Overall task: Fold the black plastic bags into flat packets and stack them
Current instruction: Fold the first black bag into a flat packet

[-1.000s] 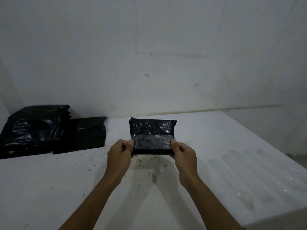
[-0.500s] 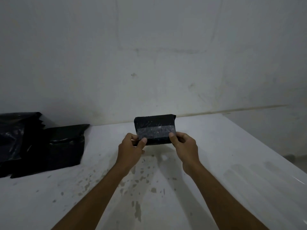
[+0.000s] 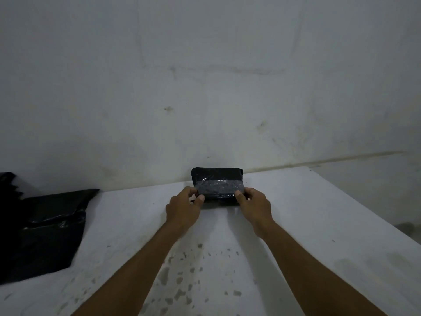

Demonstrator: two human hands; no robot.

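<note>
Head view, single frame: pale plastered wall (image 3: 205,76) fills the upper half, scuffed and stained, with a faint horizontal line running toward the right just above the work surface. White table (image 3: 307,224) spans the lower half; its top is speckled with grey chips and worn patches, densest near the centre front. Loose black plastic bags (image 3: 45,231) lie flat and crumpled at the left edge of the table, partly cut off by the frame, well apart from the hands. Both forearms reach in from the bottom edge and converge toward the table's far side. Folded black packet (image 3: 217,187) sits near the wall at the middle of the far edge, a compact rectangle with a glossy, lighter band across its front face. Its lower edge appears to be down at the table surface, though I cannot tell if its weight rests there. Left hand (image 3: 184,207) pinches the packet's lower left corner, thumb on the front face, fingers curled behind. Right hand (image 3: 254,205) pinches the lower right corner the same way, thumb tip on the front edge, remaining fingers curled out of sight behind the plastic.
</note>
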